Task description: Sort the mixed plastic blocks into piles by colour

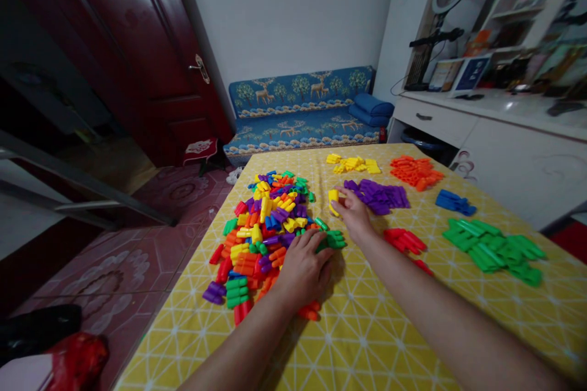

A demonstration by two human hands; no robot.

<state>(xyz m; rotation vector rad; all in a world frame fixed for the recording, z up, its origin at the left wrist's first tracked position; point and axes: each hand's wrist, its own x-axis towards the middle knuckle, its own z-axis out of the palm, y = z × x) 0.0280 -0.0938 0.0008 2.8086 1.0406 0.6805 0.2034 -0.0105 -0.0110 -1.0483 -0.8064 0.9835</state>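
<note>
My right hand (353,214) pinches a yellow plastic block (334,200) between thumb and fingers, just above the tablecloth. My left hand (306,259) lies at the right side of a mixed heap of coloured plastic blocks (263,214), its fingers bent and closed about a green block (334,239); its fingertips are partly hidden. Purple blocks (378,195) form a group just beyond my right hand. Red blocks (404,240) lie beside my right forearm, which partly covers them.
Separate groups of yellow (353,164), orange (415,172), blue (455,202) and green blocks (495,247) lie on the yellow patterned tablecloth (367,330). A blue sofa (293,125) stands past the table, a white dresser (518,153) at right, and a dark red door (151,43) at left.
</note>
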